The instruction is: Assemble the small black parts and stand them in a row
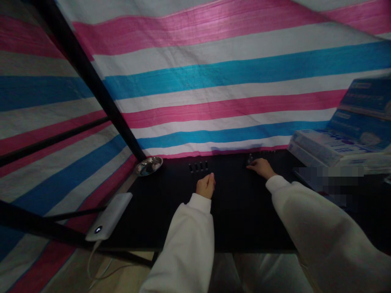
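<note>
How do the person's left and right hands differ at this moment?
The left hand has its fingers bunched and pointing forward, while the right hand lies flatter with its fingers stretched out sideways. The left hand sits nearer the body; the right hand is further forward, beside a small dark object. Both come from white sleeves and sit above the black tabletop.

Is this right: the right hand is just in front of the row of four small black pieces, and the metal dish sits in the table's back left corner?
No: the head view shows the left hand, not the right hand, just in front of the four small black pieces. The metal dish is where you say.
</note>
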Demonstrator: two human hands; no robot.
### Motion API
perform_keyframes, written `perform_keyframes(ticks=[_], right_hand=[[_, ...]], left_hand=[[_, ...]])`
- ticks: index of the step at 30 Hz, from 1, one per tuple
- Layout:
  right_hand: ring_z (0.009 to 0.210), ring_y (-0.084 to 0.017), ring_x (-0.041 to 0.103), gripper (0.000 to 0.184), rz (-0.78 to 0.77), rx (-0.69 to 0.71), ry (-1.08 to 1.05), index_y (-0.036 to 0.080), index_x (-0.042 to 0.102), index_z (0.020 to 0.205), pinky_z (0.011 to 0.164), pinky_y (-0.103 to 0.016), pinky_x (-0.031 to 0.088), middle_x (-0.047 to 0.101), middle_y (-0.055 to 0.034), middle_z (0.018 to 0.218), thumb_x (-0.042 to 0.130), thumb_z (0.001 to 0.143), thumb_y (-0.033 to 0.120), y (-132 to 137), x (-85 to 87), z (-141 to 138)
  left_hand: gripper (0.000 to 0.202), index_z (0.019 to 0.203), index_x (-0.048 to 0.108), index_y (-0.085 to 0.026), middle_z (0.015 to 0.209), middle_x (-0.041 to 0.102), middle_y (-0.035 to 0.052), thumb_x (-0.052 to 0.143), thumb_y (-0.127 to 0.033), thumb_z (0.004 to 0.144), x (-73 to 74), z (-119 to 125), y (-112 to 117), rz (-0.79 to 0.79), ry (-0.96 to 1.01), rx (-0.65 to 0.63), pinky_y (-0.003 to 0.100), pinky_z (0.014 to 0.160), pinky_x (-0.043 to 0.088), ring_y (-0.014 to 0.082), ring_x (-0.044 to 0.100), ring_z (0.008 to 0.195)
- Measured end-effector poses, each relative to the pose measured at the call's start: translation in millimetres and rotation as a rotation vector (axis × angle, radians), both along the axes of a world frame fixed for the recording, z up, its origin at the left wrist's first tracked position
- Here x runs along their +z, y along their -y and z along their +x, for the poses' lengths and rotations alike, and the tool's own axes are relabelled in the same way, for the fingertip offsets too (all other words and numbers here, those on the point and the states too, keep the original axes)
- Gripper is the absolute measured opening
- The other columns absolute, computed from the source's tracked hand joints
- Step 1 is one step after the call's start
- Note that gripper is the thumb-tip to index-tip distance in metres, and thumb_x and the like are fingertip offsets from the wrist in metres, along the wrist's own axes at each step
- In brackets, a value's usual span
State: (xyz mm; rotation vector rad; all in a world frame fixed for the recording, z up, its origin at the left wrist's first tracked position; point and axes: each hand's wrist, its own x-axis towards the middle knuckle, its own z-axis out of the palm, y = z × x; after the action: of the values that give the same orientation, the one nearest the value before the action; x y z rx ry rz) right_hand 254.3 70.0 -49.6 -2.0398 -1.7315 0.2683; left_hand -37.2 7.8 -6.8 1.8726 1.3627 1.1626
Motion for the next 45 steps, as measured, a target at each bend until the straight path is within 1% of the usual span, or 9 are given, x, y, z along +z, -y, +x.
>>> perform_keyframes(ticks=[5,11,15,20,32,36,39,42,45], right_hand=[[0.067,-0.019,0.060,0.026,-0.090,0.078,0.098,0.015,0.067,0.074,0.057,-0.025,0.041,0.065,-0.0082,0.073,0.059,0.066,0.039,19.8,15.7,-7.2],[0.065,-0.013,0.057,0.027,0.061,0.400,-0.155,0.016,0.063,0.087,0.061,-0.023,0.042,0.063,-0.0052,0.074,0.055,0.072,0.037,33.3,39.5,-92.0],[0.072,-0.013,0.055,0.038,0.192,0.410,-0.262,0.013,0.057,0.101,0.068,-0.025,0.042,0.061,-0.0075,0.086,0.059,0.069,0.032,12.5,31.5,-149.0],[0.076,-0.016,0.055,0.046,0.178,0.285,-0.295,0.012,0.054,0.106,0.069,-0.028,0.041,0.057,-0.0103,0.095,0.063,0.065,0.032,-21.3,9.1,-179.9],[0.065,-0.013,0.053,0.013,0.199,0.254,-0.331,0.015,0.057,0.074,0.059,-0.024,0.038,0.060,-0.0038,0.072,0.055,0.071,0.028,-28.2,10.9,-191.4],[0.063,-0.012,0.052,0.017,0.303,0.358,-0.440,0.015,0.057,0.082,0.059,-0.024,0.039,0.058,-0.0024,0.072,0.050,0.074,0.028,-1.6,27.6,-179.3],[0.067,-0.013,0.051,0.023,0.426,0.428,-0.442,0.017,0.058,0.094,0.061,-0.025,0.041,0.057,-0.0041,0.081,0.049,0.076,0.028,27.8,43.1,-168.4],[0.076,-0.015,0.051,0.026,0.531,0.463,-0.313,0.022,0.057,0.102,0.067,-0.028,0.042,0.053,-0.0057,0.090,0.045,0.079,0.024,54.1,54.7,-158.1],[0.084,-0.018,0.049,0.031,0.586,0.475,-0.144,0.025,0.056,0.107,0.073,-0.032,0.041,0.050,-0.0073,0.093,0.042,0.080,0.020,69.0,59.5,-149.9]], left_hand=[[0.047,0.049,0.047,-0.016,0.037,0.042,-0.0028,0.030,-0.049,0.079,1.6,-2.3,-1.8,0.010,0.069,0.088,0.020,0.045,0.033,0.0076,0.041,0.037],[0.046,0.054,0.046,-0.016,0.037,0.042,-0.0037,0.033,-0.054,0.076,3.6,-4.7,-4.7,-0.123,0.373,0.132,0.018,0.032,0.025,0.0063,0.036,0.029],[0.047,0.053,0.043,-0.016,0.035,0.041,-0.0041,0.035,-0.057,0.073,5.3,-8.7,-8.6,-0.212,0.608,0.181,0.018,0.027,0.022,0.0060,0.033,0.025],[0.048,0.053,0.041,-0.016,0.033,0.039,-0.0048,0.034,-0.060,0.071,8.3,-13.6,-9.3,-0.255,0.756,0.235,0.017,0.026,0.020,0.0052,0.032,0.023],[0.047,0.054,0.041,-0.016,0.034,0.039,-0.0051,0.035,-0.059,0.072,9.0,-11.5,-6.2,-0.245,0.785,0.225,0.017,0.026,0.021,0.0051,0.031,0.024],[0.044,0.060,0.043,-0.015,0.037,0.042,-0.0054,0.037,-0.057,0.073,10.1,-10.6,-6.6,-0.267,0.761,0.159,0.017,0.026,0.021,0.0050,0.033,0.024],[0.044,0.080,0.047,-0.015,0.044,0.048,-0.0058,0.039,-0.057,0.072,12.0,-7.5,-5.7,-0.289,0.693,0.038,0.016,0.026,0.021,0.0052,0.037,0.025],[0.048,0.099,0.042,-0.017,0.052,0.052,-0.0060,0.044,-0.056,0.071,13.8,-2.9,-3.3,-0.291,0.594,-0.073,0.014,0.026,0.021,0.0045,0.040,0.026],[0.048,0.098,0.043,-0.016,0.058,0.053,-0.0045,0.050,-0.053,0.069,13.7,0.8,-0.7,-0.271,0.500,-0.149,0.014,0.025,0.023,0.0036,0.040,0.027]])
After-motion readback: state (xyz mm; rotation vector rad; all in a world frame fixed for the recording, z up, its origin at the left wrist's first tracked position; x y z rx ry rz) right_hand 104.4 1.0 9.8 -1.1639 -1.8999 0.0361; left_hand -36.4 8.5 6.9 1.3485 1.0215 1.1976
